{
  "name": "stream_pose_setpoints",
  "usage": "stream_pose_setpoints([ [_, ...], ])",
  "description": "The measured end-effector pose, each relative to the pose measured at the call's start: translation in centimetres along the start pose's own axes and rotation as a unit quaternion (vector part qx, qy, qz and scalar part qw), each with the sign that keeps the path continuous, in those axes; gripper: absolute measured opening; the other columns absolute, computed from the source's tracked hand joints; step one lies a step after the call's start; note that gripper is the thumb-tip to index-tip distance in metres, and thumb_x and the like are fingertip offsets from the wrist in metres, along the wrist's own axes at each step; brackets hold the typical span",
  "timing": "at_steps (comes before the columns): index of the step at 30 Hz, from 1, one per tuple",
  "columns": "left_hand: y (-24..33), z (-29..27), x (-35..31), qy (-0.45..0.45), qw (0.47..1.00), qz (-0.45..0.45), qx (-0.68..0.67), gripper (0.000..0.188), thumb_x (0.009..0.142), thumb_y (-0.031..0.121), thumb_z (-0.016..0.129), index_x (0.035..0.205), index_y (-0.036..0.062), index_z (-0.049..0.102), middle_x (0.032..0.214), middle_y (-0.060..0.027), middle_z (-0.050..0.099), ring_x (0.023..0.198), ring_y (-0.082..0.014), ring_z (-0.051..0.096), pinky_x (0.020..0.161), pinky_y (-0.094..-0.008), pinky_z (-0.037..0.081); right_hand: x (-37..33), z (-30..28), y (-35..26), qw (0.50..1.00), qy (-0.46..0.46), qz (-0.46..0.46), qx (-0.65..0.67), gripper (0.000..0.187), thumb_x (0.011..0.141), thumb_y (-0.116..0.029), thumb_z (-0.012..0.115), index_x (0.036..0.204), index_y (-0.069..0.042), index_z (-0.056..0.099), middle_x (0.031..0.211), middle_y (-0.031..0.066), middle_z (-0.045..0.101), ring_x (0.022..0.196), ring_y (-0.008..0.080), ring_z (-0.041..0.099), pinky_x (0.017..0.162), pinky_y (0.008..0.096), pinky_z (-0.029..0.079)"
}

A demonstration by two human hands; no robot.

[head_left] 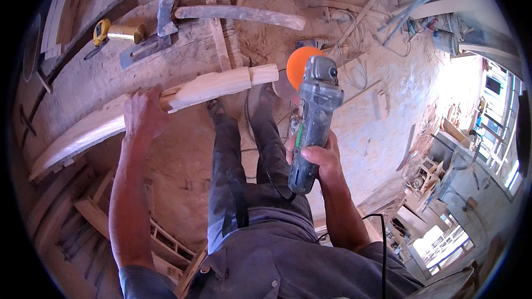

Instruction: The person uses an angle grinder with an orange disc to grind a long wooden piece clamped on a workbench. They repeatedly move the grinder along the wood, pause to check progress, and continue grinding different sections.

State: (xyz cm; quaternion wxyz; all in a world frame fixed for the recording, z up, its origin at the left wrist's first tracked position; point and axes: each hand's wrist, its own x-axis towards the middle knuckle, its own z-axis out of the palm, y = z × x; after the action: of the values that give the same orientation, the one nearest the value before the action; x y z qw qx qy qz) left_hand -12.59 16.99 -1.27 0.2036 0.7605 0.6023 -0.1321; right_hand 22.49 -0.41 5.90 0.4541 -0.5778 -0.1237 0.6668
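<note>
My left hand (145, 112) is wrapped over a long, curved piece of pale wood (213, 89), which slants from the lower left up to a stepped, narrower end at the right. In my right hand (321, 158) is an angle grinder (316, 113), gripped round its dark body with the head pointing up and away from me. An orange disc (302, 65) is fitted on the grinder's head, close to the stepped end of the wood but apart from it. Whether the disc is spinning cannot be made out. The grinder's cord trails down past my legs.
A worn wooden bench (183, 50) carries a hammer (238, 15) with a long wooden handle, a yellow tape measure (101, 32), a gold-coloured can (126, 33) and a flat metal blade (145, 52). Loose cable (354, 33), offcuts and metal rods (424, 1) lie across the dusty floor.
</note>
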Motion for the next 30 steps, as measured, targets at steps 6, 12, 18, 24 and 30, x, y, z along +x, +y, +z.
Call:
stream_pose_setpoints([
  [6, -0.2, 0.0, -0.2, 0.007, 1.0, 0.009, -0.004, 0.029, 0.076, 0.011, 0.077, 0.104, 0.0095, 0.072, 0.095, -0.0208, 0.073, 0.099, -0.0433, 0.069, 0.086, -0.0544, 0.053, -1.0, 0.2, 1.4, 0.996, -0.038, 0.05, -0.055, 0.057, 0.071, -0.027, 0.084, 0.115, 0.003, 0.063, 0.088, 0.0135, 0.072, 0.074, 0.0233, 0.071, 0.069, 0.0372, 0.059],
  [12, 0.0, 0.1, -0.1, 0.01, 1.0, 0.015, 0.0, 0.027, 0.076, 0.008, 0.075, 0.103, 0.0097, 0.071, 0.094, -0.0199, 0.072, 0.099, -0.0428, 0.069, 0.086, -0.0541, 0.053, -0.2, 2.7, 0.9, 0.996, -0.021, 0.06, -0.064, 0.055, 0.072, -0.023, 0.082, 0.116, 0.003, 0.061, 0.089, 0.0133, 0.073, 0.074, 0.0232, 0.072, 0.069, 0.0381, 0.06],
  [18, -0.7, 1.3, -0.5, 0.057, 0.997, 0.038, -0.024, 0.024, 0.074, 0.007, 0.076, 0.097, 0.0084, 0.069, 0.094, -0.0185, 0.072, 0.097, -0.0418, 0.069, 0.086, -0.0534, 0.052, 0.7, 2.8, -0.6, 0.997, -0.01, 0.064, -0.045, 0.06, 0.074, -0.025, 0.08, 0.122, 0.005, 0.06, 0.088, 0.0149, 0.072, 0.073, 0.0249, 0.072, 0.067, 0.0369, 0.059],
  [24, -0.4, 1.3, -0.9, 0.063, 0.997, 0.049, -0.015, 0.025, 0.073, 0.007, 0.077, 0.096, 0.0076, 0.069, 0.097, -0.017, 0.073, 0.097, -0.0397, 0.069, 0.088, -0.051, 0.053, 0.0, 0.6, -0.8, 0.999, 0.01, 0.03, -0.002, 0.054, 0.073, -0.025, 0.08, 0.115, 0.005, 0.062, 0.086, 0.0151, 0.071, 0.07, 0.0254, 0.071, 0.065, 0.0382, 0.059],
  [30, -0.4, 1.3, -0.9, 0.068, 0.996, 0.053, -0.025, 0.028, 0.071, 0.007, 0.076, 0.098, 0.0076, 0.068, 0.098, -0.0179, 0.072, 0.099, -0.0412, 0.068, 0.088, -0.052, 0.053, -1.7, -0.3, 1.3, 0.998, -0.032, 0.054, -0.012, 0.039, 0.072, -0.019, 0.082, 0.103, 0.002, 0.068, 0.087, 0.0114, 0.073, 0.074, 0.0219, 0.073, 0.071, 0.0376, 0.06],
])
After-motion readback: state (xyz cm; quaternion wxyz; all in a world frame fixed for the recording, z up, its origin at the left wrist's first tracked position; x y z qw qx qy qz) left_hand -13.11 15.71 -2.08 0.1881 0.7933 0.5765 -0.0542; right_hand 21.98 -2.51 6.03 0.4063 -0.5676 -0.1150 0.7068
